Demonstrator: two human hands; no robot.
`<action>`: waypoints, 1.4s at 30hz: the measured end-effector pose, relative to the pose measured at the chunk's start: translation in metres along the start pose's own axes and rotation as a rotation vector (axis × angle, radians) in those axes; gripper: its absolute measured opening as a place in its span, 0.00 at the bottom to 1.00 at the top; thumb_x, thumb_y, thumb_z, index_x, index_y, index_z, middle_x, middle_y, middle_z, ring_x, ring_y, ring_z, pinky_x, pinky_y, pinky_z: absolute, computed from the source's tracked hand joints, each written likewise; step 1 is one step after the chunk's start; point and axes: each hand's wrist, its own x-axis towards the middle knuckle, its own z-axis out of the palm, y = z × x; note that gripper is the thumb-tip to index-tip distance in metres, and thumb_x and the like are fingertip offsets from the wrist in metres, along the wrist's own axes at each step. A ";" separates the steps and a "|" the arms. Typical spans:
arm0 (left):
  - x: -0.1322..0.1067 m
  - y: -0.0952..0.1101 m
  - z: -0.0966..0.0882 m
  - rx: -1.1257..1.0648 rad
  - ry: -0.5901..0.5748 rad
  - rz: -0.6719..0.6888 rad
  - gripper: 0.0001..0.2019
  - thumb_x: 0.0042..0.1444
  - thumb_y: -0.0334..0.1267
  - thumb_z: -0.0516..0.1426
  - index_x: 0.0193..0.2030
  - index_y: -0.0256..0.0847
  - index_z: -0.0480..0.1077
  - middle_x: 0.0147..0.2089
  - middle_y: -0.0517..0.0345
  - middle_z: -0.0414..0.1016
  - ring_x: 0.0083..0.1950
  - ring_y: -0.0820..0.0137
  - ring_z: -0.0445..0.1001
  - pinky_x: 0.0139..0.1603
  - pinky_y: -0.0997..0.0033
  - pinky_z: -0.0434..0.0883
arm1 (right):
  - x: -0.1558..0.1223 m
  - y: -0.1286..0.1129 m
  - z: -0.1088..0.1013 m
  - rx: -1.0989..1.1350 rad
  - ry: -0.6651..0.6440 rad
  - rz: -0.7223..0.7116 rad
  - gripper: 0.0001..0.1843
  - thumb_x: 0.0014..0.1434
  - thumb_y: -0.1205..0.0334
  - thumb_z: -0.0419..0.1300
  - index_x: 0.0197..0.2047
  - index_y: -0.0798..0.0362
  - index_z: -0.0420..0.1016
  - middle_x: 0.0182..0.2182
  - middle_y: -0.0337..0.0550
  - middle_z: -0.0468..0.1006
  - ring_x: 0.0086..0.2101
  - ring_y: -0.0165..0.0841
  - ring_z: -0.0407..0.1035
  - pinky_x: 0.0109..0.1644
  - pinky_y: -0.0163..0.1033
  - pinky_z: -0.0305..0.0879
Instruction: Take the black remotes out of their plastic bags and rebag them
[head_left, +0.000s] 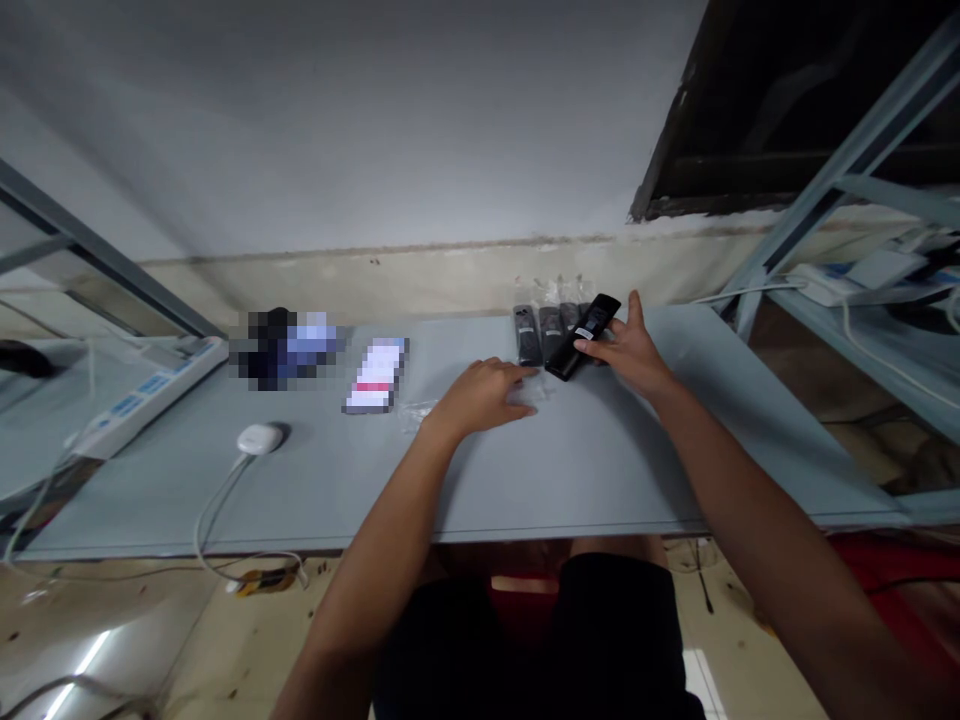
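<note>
A black remote control (584,338) with a small white label is gripped by my right hand (628,345) between thumb and fingers, tilted over the table. Behind and left of it lie several similar remotes in clear plastic bags, one of them a bagged remote (528,336) beside my left hand. My left hand (486,396) is low over the table with thumb and index finger apart. Thin clear plastic (541,388) shows by its fingertips; I cannot tell if they touch it. Another crumpled clear plastic bag (414,415) lies left of that hand, partly behind it.
A phone (376,375) with a lit, blurred screen lies on the grey table (570,480). Beyond it is a pixelated dark and bluish item (285,348). A white round device (259,438) trails a cable over the front edge. Power strips (150,398) and metal frames stand at both sides.
</note>
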 end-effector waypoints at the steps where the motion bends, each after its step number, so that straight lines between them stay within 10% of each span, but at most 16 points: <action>1: 0.000 -0.002 0.000 -0.002 0.005 -0.008 0.27 0.58 0.46 0.67 0.64 0.46 0.73 0.51 0.50 0.83 0.53 0.54 0.79 0.55 0.54 0.75 | 0.000 0.001 0.000 -0.007 -0.011 -0.004 0.80 0.47 0.49 0.77 0.78 0.37 0.15 0.61 0.52 0.75 0.37 0.39 0.78 0.35 0.42 0.77; 19: 0.007 0.012 0.008 0.107 0.221 -0.277 0.21 0.62 0.49 0.65 0.58 0.43 0.74 0.51 0.48 0.79 0.49 0.56 0.79 0.46 0.60 0.76 | -0.019 -0.002 0.053 0.007 -0.008 -0.132 0.72 0.55 0.39 0.71 0.79 0.37 0.16 0.71 0.57 0.61 0.52 0.45 0.78 0.56 0.53 0.79; 28: 0.012 0.025 0.008 0.077 0.192 -0.298 0.23 0.61 0.51 0.65 0.59 0.43 0.73 0.52 0.47 0.79 0.52 0.56 0.78 0.47 0.62 0.74 | -0.025 0.006 0.070 0.075 -0.044 -0.095 0.74 0.50 0.50 0.76 0.80 0.39 0.22 0.61 0.55 0.72 0.47 0.44 0.79 0.53 0.52 0.80; 42: 0.010 0.002 0.007 -0.676 0.201 -0.324 0.16 0.66 0.42 0.58 0.54 0.37 0.80 0.49 0.47 0.84 0.46 0.62 0.81 0.49 0.64 0.74 | -0.017 -0.003 0.039 0.124 -0.238 -0.029 0.53 0.51 0.56 0.78 0.73 0.38 0.55 0.44 0.44 0.82 0.38 0.40 0.79 0.53 0.56 0.78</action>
